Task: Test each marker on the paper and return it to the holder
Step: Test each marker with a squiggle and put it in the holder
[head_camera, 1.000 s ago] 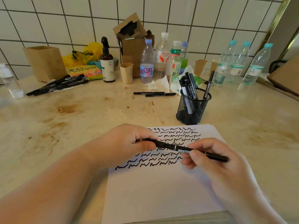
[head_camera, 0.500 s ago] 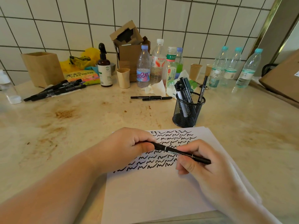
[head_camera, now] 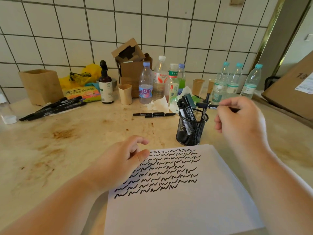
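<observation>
Return step: right hand (head_camera: 237, 119) pinches marker (head_camera: 207, 106), lying level just above holder (head_camera: 192, 128) rim. Left hand (head_camera: 122, 160) relaxed, empty, at paper (head_camera: 177, 209) edge. Next: tip marker upright, lower among the others

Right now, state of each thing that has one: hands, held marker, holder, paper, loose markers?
right hand: grip on marker, raised beside holder
marker: capped, roughly level above holder
left hand: relaxed, holding nothing, at paper's left edge
mesh holder: upright, several markers inside
paper: flat, upper part covered in squiggles
two loose markers: lying capped behind holder
</observation>
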